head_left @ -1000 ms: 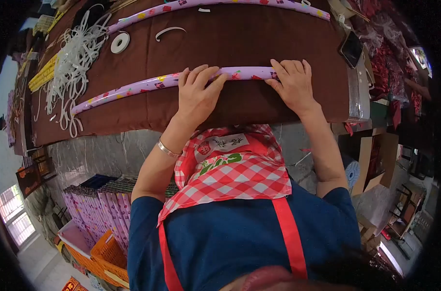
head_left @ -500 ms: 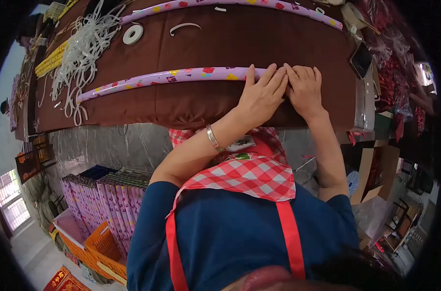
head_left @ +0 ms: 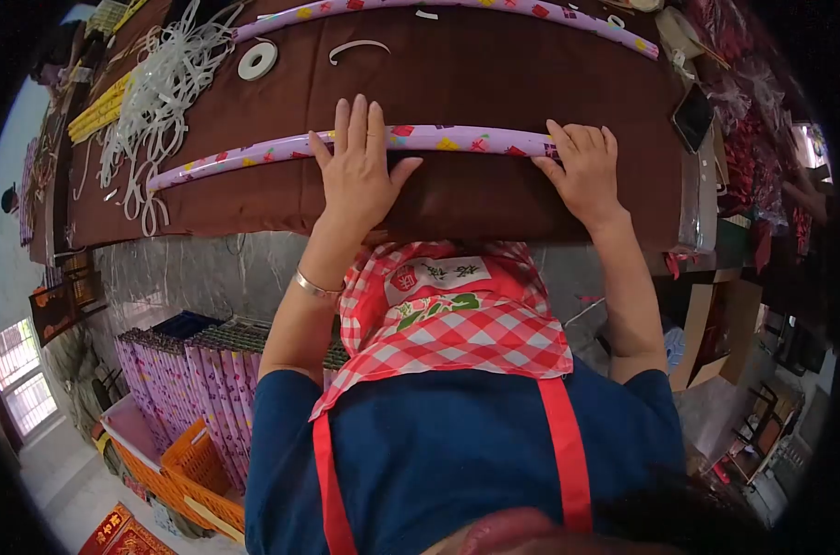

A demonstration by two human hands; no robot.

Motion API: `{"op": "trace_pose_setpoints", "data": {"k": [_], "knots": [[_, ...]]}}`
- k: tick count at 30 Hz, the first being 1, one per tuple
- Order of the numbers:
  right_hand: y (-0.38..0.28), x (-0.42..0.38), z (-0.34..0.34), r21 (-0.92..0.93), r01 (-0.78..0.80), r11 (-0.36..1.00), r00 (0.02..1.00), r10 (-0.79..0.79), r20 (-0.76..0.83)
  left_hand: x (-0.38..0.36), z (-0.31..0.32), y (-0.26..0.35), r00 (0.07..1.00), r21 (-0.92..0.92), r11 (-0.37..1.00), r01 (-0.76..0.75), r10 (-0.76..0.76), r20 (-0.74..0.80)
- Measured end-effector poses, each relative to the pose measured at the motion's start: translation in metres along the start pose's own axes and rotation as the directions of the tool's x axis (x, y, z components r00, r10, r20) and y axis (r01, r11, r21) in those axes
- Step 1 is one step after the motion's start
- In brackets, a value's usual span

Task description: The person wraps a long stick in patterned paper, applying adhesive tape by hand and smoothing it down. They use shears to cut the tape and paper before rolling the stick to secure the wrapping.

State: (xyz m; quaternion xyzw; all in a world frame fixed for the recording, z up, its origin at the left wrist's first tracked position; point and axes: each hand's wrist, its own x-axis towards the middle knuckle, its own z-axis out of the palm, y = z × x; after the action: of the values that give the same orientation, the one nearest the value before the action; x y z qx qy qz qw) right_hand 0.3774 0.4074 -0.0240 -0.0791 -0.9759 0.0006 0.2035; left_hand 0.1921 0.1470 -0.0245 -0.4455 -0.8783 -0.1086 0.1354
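A long, thin roll of purple patterned wrapping paper (head_left: 438, 138) lies across the brown cloth in front of me. My left hand (head_left: 358, 171) rests flat over its middle, fingers stretched out and thumb spread. At the roll's right end, my right hand (head_left: 586, 176) has its fingers bent over the far side and its thumb on the near side. That end is partly hidden by the hand. Farther back lies a second purple roll (head_left: 457, 5), beyond the reach of both hands.
The brown-covered table (head_left: 253, 208) also bears a tangle of white strips (head_left: 165, 88), a white tape roll (head_left: 257, 60), a loose curved strip (head_left: 360, 46) and yellow rolls (head_left: 101, 111). A phone (head_left: 692, 117) lies at right. An orange basket (head_left: 198, 458) with upright purple rolls stands below left.
My left hand has slid left along the roll, away from my right hand, and its fingers have spread. My right hand stays at the right end, its thumb now on the near side.
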Motion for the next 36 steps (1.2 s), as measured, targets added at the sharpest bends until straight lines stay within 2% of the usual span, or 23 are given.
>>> {"op": "trace_pose_setpoints", "data": {"k": [5, 9, 11, 12, 14, 15, 17, 18, 20, 22, 24, 27, 29, 33, 36], "knots": [[-0.001, 0.001, 0.002, -0.022, 0.004, 1.000, 1.000, -0.004, 0.002, -0.003, 0.000, 0.051, 0.994, -0.166, 0.982, -0.095, 0.103, 0.040], [-0.001, 0.000, 0.001, -0.017, -0.009, 1.000, 1.000, 0.009, 0.015, 0.003, 0.003, 0.101, 0.951, -0.291, 0.922, -0.256, 0.294, 0.093], [-0.001, 0.000, 0.004, -0.015, -0.008, 1.000, 1.000, 0.008, 0.006, 0.003, 0.008, 0.118, 0.893, -0.367, 0.847, -0.386, 0.442, 0.082], [0.001, -0.001, 0.007, -0.026, 0.002, 1.000, 1.000, -0.002, 0.004, 0.001, 0.005, 0.122, 0.892, -0.531, 0.758, -0.379, 0.452, 0.007], [0.003, -0.002, 0.007, -0.026, 0.020, 0.999, 1.000, -0.020, -0.012, 0.000, 0.002, 0.117, 0.828, -0.521, 0.694, -0.496, 0.560, -0.042], [0.002, -0.001, 0.005, -0.032, 0.016, 0.999, 1.000, -0.017, -0.014, -0.001, 0.003, 0.110, 0.858, -0.521, 0.705, -0.481, 0.500, -0.114], [-0.001, 0.001, 0.000, -0.003, 0.003, 1.000, 1.000, -0.003, 0.010, 0.001, -0.004, 0.081, 0.938, -0.458, 0.821, -0.342, 0.324, -0.119], [-0.001, 0.001, 0.000, 0.001, -0.002, 1.000, 1.000, 0.002, 0.027, 0.003, -0.007, 0.064, 0.961, -0.367, 0.893, -0.262, 0.208, -0.180], [-0.009, 0.002, -0.007, -0.073, -0.026, 0.997, 0.999, 0.029, 0.043, 0.005, -0.008, 0.027, 0.992, -0.154, 0.986, -0.056, 0.038, -0.121], [-0.025, 0.009, -0.016, -0.139, -0.077, 0.987, 0.991, 0.091, 0.096, 0.003, -0.002, 0.000, 0.993, -0.088, 0.995, -0.055, 0.045, -0.110], [-0.048, 0.018, -0.013, -0.055, -0.017, 0.998, 1.000, 0.018, 0.008, 0.003, -0.001, 0.002, 0.994, -0.041, 0.998, -0.041, 0.037, -0.100], [-0.096, 0.044, -0.006, 0.118, 0.103, 0.988, 0.994, -0.107, 0.025, 0.003, 0.004, 0.007, 0.993, -0.095, 0.995, -0.024, 0.012, -0.120], [-0.120, 0.056, 0.010, 0.213, 0.162, 0.964, 0.987, -0.161, -0.022, 0.000, 0.008, 0.006, 0.991, -0.093, 0.995, -0.046, 0.034, -0.126], [-0.121, 0.058, 0.030, 0.209, 0.140, 0.968, 0.989, -0.148, 0.021, -0.001, 0.006, 0.006, 0.994, -0.086, 0.996, -0.037, 0.027, -0.110], [-0.100, 0.042, 0.026, 0.093, 0.104, 0.990, 0.993, -0.108, 0.046, 0.000, 0.005, 0.009, 0.991, -0.116, 0.993, -0.024, 0.008, -0.134]]}}
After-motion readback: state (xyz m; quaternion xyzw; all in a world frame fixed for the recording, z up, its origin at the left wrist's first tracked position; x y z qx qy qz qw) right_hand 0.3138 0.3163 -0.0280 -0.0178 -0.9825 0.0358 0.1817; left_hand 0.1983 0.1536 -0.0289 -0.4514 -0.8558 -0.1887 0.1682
